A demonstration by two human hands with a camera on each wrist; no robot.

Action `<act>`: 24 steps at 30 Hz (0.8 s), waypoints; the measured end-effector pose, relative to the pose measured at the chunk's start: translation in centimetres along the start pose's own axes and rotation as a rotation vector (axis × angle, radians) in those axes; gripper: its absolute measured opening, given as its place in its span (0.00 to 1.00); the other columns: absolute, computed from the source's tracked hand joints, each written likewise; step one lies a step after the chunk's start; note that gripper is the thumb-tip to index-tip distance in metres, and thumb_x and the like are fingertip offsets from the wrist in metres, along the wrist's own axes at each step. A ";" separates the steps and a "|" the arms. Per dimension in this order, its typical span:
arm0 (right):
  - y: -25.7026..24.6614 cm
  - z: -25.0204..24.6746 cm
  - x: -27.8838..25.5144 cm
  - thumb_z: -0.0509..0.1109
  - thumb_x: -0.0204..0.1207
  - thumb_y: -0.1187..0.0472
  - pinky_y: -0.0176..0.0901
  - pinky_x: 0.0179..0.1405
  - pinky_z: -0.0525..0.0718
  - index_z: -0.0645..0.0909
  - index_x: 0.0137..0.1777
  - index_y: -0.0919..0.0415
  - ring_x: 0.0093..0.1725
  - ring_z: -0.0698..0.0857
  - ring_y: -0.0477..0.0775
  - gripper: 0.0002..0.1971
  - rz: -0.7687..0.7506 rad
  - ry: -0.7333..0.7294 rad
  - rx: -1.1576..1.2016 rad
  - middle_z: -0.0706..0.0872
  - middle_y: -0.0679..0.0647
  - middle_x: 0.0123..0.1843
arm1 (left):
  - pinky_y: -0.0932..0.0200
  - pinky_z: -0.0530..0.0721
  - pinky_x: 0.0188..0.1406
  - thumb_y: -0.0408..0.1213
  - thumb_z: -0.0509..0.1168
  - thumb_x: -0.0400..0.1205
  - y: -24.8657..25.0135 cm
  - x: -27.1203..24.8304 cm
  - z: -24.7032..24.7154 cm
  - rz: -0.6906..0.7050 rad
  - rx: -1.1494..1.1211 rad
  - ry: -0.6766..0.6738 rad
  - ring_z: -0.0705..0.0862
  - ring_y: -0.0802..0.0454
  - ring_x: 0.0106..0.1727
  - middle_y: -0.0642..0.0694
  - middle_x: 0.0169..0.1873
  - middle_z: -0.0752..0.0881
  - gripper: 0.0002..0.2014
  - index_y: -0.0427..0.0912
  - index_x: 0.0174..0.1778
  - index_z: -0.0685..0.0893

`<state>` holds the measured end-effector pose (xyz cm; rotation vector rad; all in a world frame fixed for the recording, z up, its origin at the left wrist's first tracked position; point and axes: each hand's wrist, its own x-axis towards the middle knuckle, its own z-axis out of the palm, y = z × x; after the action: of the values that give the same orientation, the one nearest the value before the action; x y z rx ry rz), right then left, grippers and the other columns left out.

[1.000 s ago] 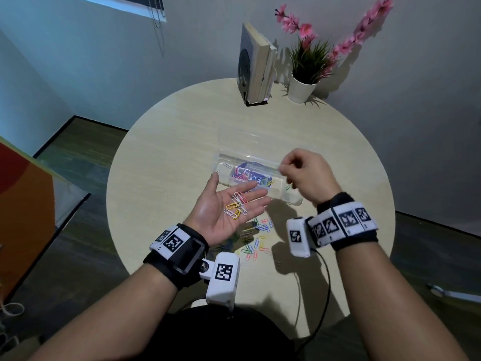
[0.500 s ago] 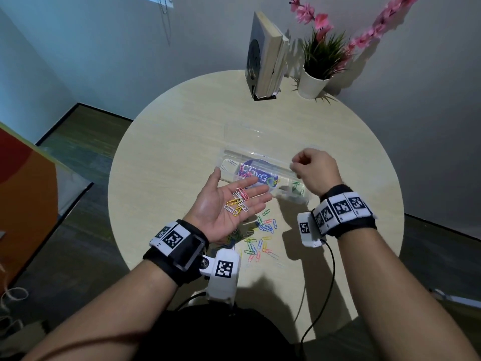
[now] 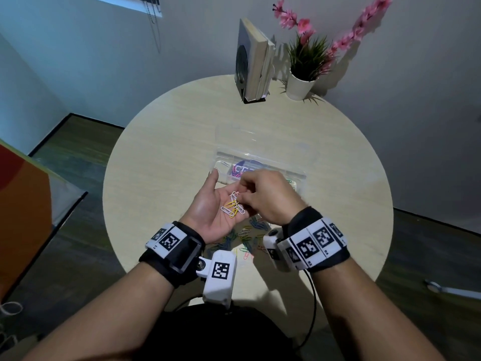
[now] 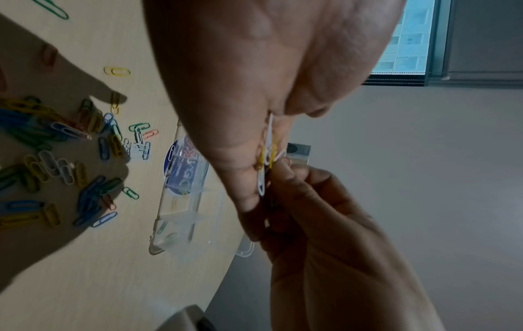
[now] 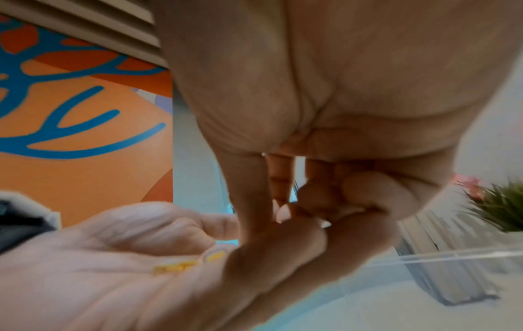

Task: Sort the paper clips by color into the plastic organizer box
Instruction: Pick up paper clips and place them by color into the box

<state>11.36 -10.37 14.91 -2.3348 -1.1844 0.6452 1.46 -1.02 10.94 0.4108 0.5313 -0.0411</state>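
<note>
Left hand (image 3: 213, 207) lies flat, palm up, cradling clips (image 3: 233, 204); right hand (image 3: 268, 196) pinches at one there. Only the left wrist view shows the loose pile (image 4: 56, 161) beside the box (image 4: 183, 215).

Bare forearms, black wristbands (image 3: 179, 256) with white coded tags, white camera pods (image 3: 220, 278) (one cabled), dark top.

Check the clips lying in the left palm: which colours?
Yellow, white and pink clips in the left hand; head view shows best.
</note>
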 end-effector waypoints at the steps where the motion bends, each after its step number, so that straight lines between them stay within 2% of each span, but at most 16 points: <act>1: 0.1 -0.1 -0.1 0.74 0.71 0.59 0.43 0.40 0.78 0.79 0.36 0.51 0.39 0.81 0.52 0.06 0.009 0.008 0.057 0.85 0.50 0.37 | 0.45 0.85 0.60 0.65 0.42 0.84 0.0 -0.1 0.0 0.007 0.015 0.010 0.87 0.41 0.54 0.34 0.52 0.86 0.40 0.30 0.67 0.79; 3: 0.5 -0.5 -0.4 0.74 0.71 0.60 0.49 0.43 0.84 0.79 0.36 0.52 0.39 0.85 0.56 0.07 0.030 0.046 0.224 0.85 0.51 0.35 | 0.44 0.84 0.62 0.65 0.42 0.84 0.0 -0.3 0.0 0.017 0.040 0.033 0.87 0.40 0.56 0.33 0.56 0.86 0.40 0.30 0.69 0.77; 5: 0.8 -0.9 -0.9 0.71 0.71 0.64 0.58 0.43 0.87 0.79 0.38 0.52 0.40 0.87 0.65 0.06 0.040 0.094 0.448 0.82 0.52 0.32 | 0.45 0.86 0.57 0.65 0.42 0.84 0.1 -0.5 0.1 0.024 0.053 0.059 0.88 0.38 0.55 0.33 0.60 0.85 0.40 0.32 0.71 0.76; 6: 0.9 -1.0 -1.1 0.70 0.72 0.67 0.56 0.40 0.88 0.80 0.40 0.51 0.37 0.86 0.66 0.08 0.043 0.106 0.542 0.79 0.53 0.32 | 0.46 0.88 0.53 0.64 0.42 0.84 0.1 -0.6 0.2 0.027 0.052 0.064 0.89 0.38 0.54 0.32 0.61 0.85 0.40 0.32 0.71 0.75; 8: 1.0 -1.1 -1.5 0.67 0.76 0.73 0.43 0.31 0.83 0.83 0.47 0.54 0.31 0.83 0.55 0.12 0.045 0.107 0.624 0.78 0.53 0.31 | 0.47 0.89 0.50 0.64 0.42 0.84 0.0 -0.8 0.4 0.030 0.041 0.065 0.89 0.37 0.52 0.31 0.58 0.86 0.39 0.31 0.69 0.76; 10: 0.9 -1.1 -1.8 0.66 0.76 0.73 0.37 0.28 0.79 0.84 0.46 0.58 0.26 0.80 0.47 0.10 0.044 0.107 0.601 0.80 0.50 0.29 | 0.45 0.87 0.53 0.64 0.42 0.84 0.0 -0.9 0.5 0.041 0.034 0.058 0.89 0.36 0.51 0.29 0.56 0.86 0.39 0.31 0.66 0.78; 13: 1.0 -0.7 -1.9 0.68 0.75 0.72 0.44 0.29 0.79 0.83 0.40 0.55 0.27 0.79 0.52 0.11 0.057 0.094 0.602 0.82 0.51 0.29 | 0.45 0.86 0.56 0.64 0.42 0.84 0.1 -1.0 0.5 0.040 0.015 0.028 0.88 0.35 0.52 0.28 0.60 0.84 0.40 0.30 0.67 0.78; 15: 1.4 -0.5 -1.8 0.69 0.74 0.72 0.46 0.30 0.77 0.83 0.39 0.52 0.30 0.79 0.55 0.12 0.067 0.097 0.619 0.82 0.55 0.30 | 0.46 0.88 0.54 0.64 0.42 0.84 0.2 -1.0 0.3 0.040 0.018 0.030 0.89 0.36 0.52 0.28 0.63 0.83 0.40 0.30 0.70 0.77; 17: 2.1 -0.5 -1.2 0.71 0.73 0.72 0.45 0.30 0.76 0.83 0.38 0.53 0.31 0.78 0.55 0.12 0.101 0.137 0.613 0.81 0.56 0.30 | 0.46 0.88 0.53 0.64 0.43 0.84 0.4 -1.1 -0.1 0.048 0.023 0.055 0.87 0.34 0.57 0.28 0.65 0.82 0.39 0.31 0.71 0.76; 20: 3.4 -0.4 0.9 0.74 0.71 0.70 0.40 0.31 0.75 0.82 0.35 0.54 0.29 0.77 0.50 0.10 0.192 0.235 0.547 0.80 0.50 0.27 | 0.43 0.85 0.56 0.64 0.43 0.84 0.7 -1.2 -1.1 0.056 -0.006 0.086 0.82 0.31 0.64 0.28 0.65 0.81 0.38 0.31 0.70 0.75; 22: 4.0 0.0 3.2 0.74 0.71 0.70 0.38 0.29 0.75 0.81 0.33 0.53 0.28 0.79 0.49 0.12 0.249 0.262 0.499 0.82 0.49 0.28 | 0.42 0.84 0.57 0.64 0.44 0.84 1.0 -1.3 -1.7 0.065 -0.025 0.103 0.82 0.31 0.64 0.28 0.64 0.82 0.38 0.31 0.70 0.75; 24: 4.2 0.7 5.8 0.74 0.71 0.68 0.40 0.32 0.80 0.81 0.33 0.53 0.31 0.83 0.51 0.11 0.289 0.254 0.417 0.85 0.50 0.31 | 0.41 0.83 0.58 0.64 0.44 0.84 1.3 -1.2 -2.3 0.070 -0.034 0.113 0.83 0.31 0.64 0.28 0.63 0.83 0.38 0.32 0.70 0.75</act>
<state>16.59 -7.74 10.72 -2.1588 -0.5435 0.6002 -0.52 1.01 10.29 0.4001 0.6278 0.0582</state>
